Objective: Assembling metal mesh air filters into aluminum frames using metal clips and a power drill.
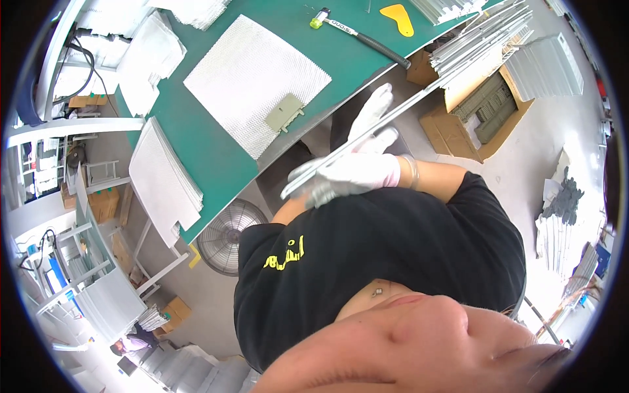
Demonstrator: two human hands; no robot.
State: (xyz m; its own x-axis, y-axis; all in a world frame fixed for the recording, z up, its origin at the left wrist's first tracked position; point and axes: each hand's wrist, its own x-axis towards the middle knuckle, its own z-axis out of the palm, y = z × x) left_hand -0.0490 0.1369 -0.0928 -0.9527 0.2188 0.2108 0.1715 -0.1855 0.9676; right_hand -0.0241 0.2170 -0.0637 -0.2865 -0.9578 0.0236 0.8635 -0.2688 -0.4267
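A long, thin, pale metal strip (406,107) runs slantwise in front of my body, from near my chest up to the right. My right hand (357,173), in a white glove with a pink cuff, is closed around the strip close to its lower end. On the far side of the strip is my left hand (372,110), also white-gloved, with its fingers stretched out. The strip crosses in front of that hand and partly hides it; whether they touch is unclear. On the green worktable (226,167), a white textured sheet (252,75) carries an olive-green notched plate (285,112).
A black-handled hammer (367,42) and a yellow scraper (398,19) lie near the table's edge. Stacked metal strips (481,49) jut over an open cardboard box (452,134) at right. A floor fan (229,237) stands below the table. White sheets (160,177) overhang the left edge.
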